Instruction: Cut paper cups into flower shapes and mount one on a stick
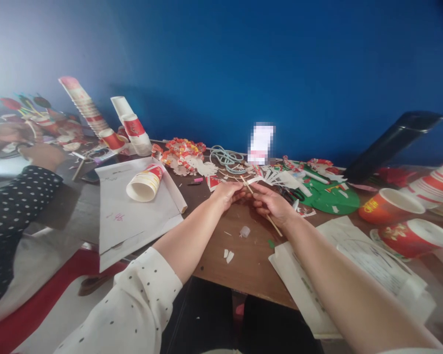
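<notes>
A thin wooden stick (274, 225) slants across my right hand (272, 203), whose closed fingers grip it. My left hand (228, 193) is closed too, with its fingertips at the stick's upper end, close to the right fingertips. Just beyond the hands lie white paper strips (280, 178). Dark-handled scissors (297, 193) rest to the right of them, partly covered. On the brown table (214, 246) in front of me are a small clear plastic piece (244, 231) and white paper scraps (229, 255).
Left, a paper cup (143, 187) lies on a white folder (112, 196), with stacked cups (86, 108) behind. Right are a green disc (330, 199), red cups (386, 206), papers (339, 231) and a black bottle (384, 142). A co-worker's hand (44, 155) works at far left.
</notes>
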A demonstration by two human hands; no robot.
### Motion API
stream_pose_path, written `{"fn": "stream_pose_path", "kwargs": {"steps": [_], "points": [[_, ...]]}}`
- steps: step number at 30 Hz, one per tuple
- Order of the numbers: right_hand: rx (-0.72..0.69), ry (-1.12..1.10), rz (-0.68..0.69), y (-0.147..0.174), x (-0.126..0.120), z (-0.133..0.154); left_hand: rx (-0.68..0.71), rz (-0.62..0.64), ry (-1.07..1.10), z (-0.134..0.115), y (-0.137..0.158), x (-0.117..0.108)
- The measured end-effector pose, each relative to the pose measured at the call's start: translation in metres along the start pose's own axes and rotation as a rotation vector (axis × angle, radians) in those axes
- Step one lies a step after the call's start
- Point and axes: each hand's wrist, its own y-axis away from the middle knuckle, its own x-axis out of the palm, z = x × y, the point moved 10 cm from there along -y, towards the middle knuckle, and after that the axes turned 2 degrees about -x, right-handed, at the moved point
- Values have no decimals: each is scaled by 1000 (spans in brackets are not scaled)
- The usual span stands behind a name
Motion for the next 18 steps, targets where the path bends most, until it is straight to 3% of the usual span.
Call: {"fn": "stream_pose_path", "kwargs": {"steps": [7, 18], "points": [[-31, 94, -86, -3, -8, 1, -16, 13, -26, 2, -2, 0], [-41, 52, 6, 3, 6, 3, 15, 44, -39, 0, -3, 1]]}}
